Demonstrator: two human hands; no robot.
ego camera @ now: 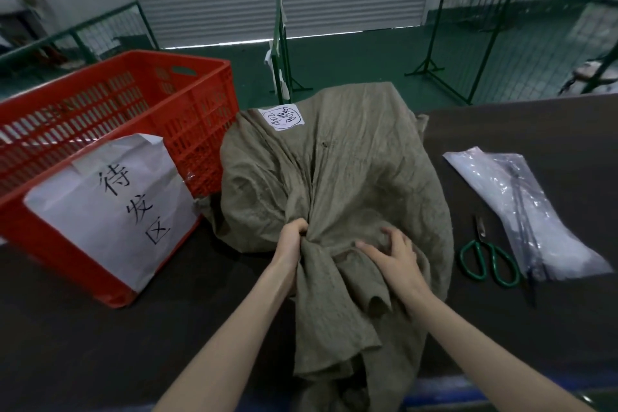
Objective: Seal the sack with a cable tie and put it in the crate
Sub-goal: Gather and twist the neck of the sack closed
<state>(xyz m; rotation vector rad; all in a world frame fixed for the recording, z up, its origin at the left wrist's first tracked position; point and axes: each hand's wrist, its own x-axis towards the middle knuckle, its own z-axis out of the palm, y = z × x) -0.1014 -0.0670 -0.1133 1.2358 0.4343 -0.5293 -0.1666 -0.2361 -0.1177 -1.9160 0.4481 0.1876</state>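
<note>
Left hand [292, 239] is fisted tight around the gathered neck of the sack [334, 170]; my right hand [394, 256] lies spread and loose on the cloth just beside it, pressing folds in, gripping nothing that I can see. Sack sits mid-desk, bulk away from me, neck toward me, loose mouth cloth trailing down over the near desk [83, 328] edge between my forearms. No tie on the neck yet, I judge. Cable ties look to be in the clear plastic bag [535, 211] well right of the sack, long axis running away from me; right hand is the nearer one for that reach. Green-handled scissors [488, 261] lie between sack and bag, touching the bag's near end. Red crate [110, 130] stands left, touching the sack's side, open-topped, paper label [110, 207] on front.
</note>
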